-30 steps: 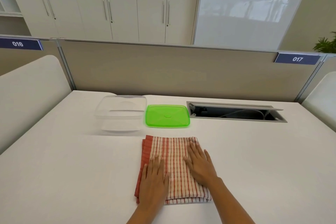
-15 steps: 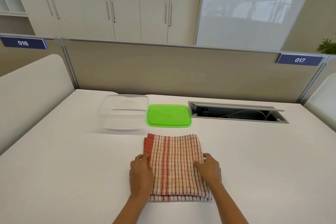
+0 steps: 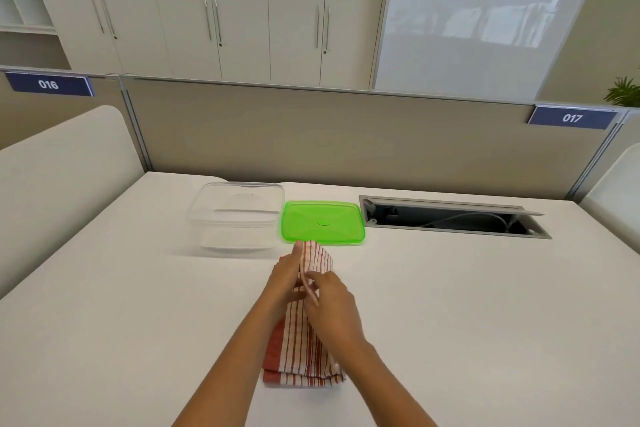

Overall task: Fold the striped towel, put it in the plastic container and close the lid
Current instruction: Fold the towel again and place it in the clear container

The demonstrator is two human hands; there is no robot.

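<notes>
- The red-and-white striped cloth towel (image 3: 303,343) is near the front middle of the white bench (image 3: 104,322). It is already folded into a narrow thick bundle. Its near end lies on the bench and its far end is raised between the two hands.
- The left hand (image 3: 285,279) is closed on the left side of the raised end, with the thumb pointing up beside the cloth. The right hand (image 3: 334,305) is closed on the same end from the right, its fingers pinching the edge. So both grips hold the towel and nothing else.
- The clear square plastic container (image 3: 239,218) stands open at the back left of the bench. The flat green plastic lid (image 3: 323,222) lies just beside it on its right, apart from it.
- I judge the step in hand is one more fold, or the lift toward the container.
- To do it well, keep all layers pinched together so that the inner ones do not slip out.
- Bring the raised end evenly over the near end, with the edges lined up.
- The bundle must be smaller than the container opening; otherwise the lid will probably not close flat.
- Lift with both hands under the fold, so the bundle does not open on the way.
</notes>
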